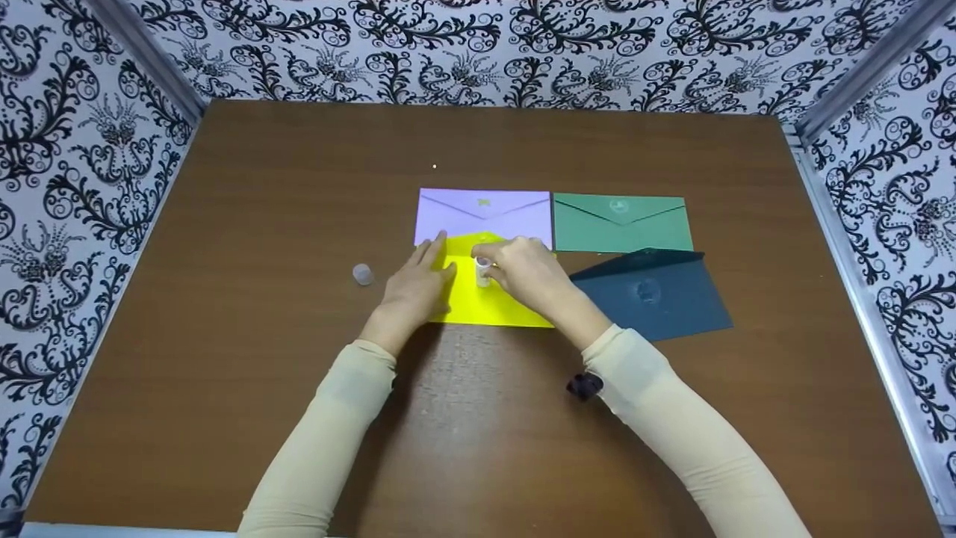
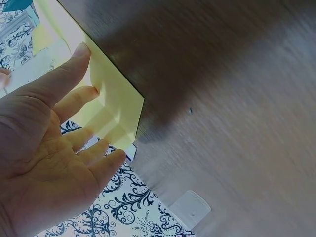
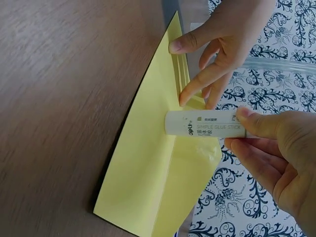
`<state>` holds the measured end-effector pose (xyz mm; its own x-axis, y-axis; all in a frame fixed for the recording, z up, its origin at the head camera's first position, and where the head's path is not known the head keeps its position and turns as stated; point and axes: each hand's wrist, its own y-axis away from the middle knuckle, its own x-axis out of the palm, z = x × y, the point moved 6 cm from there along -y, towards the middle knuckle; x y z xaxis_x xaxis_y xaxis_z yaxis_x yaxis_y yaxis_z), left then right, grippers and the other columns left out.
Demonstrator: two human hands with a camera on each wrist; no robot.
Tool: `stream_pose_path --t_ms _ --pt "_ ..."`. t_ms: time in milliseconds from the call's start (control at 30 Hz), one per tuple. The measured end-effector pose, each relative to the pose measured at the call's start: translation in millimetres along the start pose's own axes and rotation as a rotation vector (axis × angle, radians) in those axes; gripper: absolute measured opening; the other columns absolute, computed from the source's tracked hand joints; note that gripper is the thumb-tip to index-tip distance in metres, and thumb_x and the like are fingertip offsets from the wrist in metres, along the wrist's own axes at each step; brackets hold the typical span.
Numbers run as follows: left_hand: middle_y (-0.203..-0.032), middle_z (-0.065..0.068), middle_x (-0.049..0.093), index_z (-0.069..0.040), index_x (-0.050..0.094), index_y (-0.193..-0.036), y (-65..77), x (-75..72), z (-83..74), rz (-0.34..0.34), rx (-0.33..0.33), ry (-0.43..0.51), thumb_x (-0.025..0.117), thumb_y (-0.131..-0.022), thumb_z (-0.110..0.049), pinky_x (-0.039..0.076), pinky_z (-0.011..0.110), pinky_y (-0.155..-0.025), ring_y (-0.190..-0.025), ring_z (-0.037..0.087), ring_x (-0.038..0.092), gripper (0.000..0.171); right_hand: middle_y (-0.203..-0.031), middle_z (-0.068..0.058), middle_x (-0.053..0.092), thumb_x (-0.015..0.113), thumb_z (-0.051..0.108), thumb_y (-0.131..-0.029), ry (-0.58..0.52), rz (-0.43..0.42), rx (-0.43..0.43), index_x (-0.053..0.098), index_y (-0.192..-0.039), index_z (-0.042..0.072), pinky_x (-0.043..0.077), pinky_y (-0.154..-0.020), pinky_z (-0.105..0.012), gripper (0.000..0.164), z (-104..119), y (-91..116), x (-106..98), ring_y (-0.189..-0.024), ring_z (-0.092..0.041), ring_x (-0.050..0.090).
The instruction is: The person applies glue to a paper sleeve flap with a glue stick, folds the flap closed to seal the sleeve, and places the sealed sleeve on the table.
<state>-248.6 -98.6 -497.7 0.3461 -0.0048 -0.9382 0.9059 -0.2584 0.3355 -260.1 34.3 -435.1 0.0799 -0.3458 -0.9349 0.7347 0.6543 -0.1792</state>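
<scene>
- Leftmost on the surface (image 1: pixel 261 373), some way in from its left edge, I see a translucent cap (image 1: pixel 363 274) lying apart; the left hand is the nearer one to it.
- Next I have that left hand (image 1: pixel 418 284), fingers spread over the left end of the yellow envelope (image 1: pixel 493 302). Its grip is wide and holds nothing; how firmly it presses I can't judge.
- The glue stick (image 1: pixel 482 273) is above the yellow envelope, between the hands. Its long axis runs from the right fingertips down toward the surface's near edge, while the open flap lies the other way, toward the far edge. I can't tell whether the stick touches paper; its far end hides behind the fingers.
- The purple envelope (image 1: pixel 485 209) lies farther back, its near part covered.
- The right hand (image 1: pixel 519 269) has a narrow grip, pinching the stick, and blocks my view of the yellow envelope's right part.
- Toward the surface's right edge lie the green envelope (image 1: pixel 622 224) and, nearer me, the dark blue envelope (image 1: pixel 646 295), partly behind the right wrist.
</scene>
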Motion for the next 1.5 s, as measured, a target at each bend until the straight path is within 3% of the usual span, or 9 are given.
stream_pose_path --t_ms 600,867,1000,1500 --pt "-0.159 0.003 -0.009 -0.023 0.036 -0.145 -0.4 -2.5 -1.8 0.026 0.004 -0.024 0.067 -0.086 -0.036 0.037 0.042 -0.108 -0.146 0.027 0.004 0.068 -0.109 -0.008 0.07 0.066 0.013 -0.087 0.007 -0.021 0.0 0.065 -0.119 0.011 0.056 -0.081 -0.03 0.032 -4.8 -15.5 2.6 -0.097 -0.023 0.068" --pt "-0.159 0.005 -0.008 -0.021 0.037 -0.145 0.9 -2.3 -1.3 0.025 0.008 -0.029 0.067 -0.087 -0.036 0.021 0.041 -0.116 -0.146 0.028 0.006 0.067 -0.107 -0.007 0.07 0.069 0.011 -0.085 0.074 -0.003 -0.001 0.067 -0.115 0.011 0.056 -0.08 -0.029 0.03 -9.3 -14.1 -1.9 -0.094 -0.023 0.069" --pt "-0.159 0.006 -0.008 -0.021 0.038 -0.145 0.6 -1.4 -0.4 0.02 0.006 -0.028 0.067 -0.086 -0.036 0.02 0.042 -0.116 -0.146 0.028 0.006 0.067 -0.105 -0.007 0.071 0.07 0.012 -0.084 0.11 0.028 -0.005 0.068 -0.111 0.012 0.057 -0.078 -0.029 0.027 -8.7 -11.2 -4.1 -0.09 -0.023 0.069" --pt "-0.16 0.006 -0.003 -0.019 0.04 -0.144 0.2 -1.8 0.3 -0.009 0.012 0.004 0.071 -0.084 -0.032 0.021 0.044 -0.116 -0.146 0.029 0.008 0.068 -0.105 -0.007 0.071 0.069 0.014 -0.086 0.013 0.05 -0.018 0.068 -0.115 0.011 0.057 -0.076 -0.028 0.029 -0.4 0.4 -3.8 -0.088 -0.022 0.069"
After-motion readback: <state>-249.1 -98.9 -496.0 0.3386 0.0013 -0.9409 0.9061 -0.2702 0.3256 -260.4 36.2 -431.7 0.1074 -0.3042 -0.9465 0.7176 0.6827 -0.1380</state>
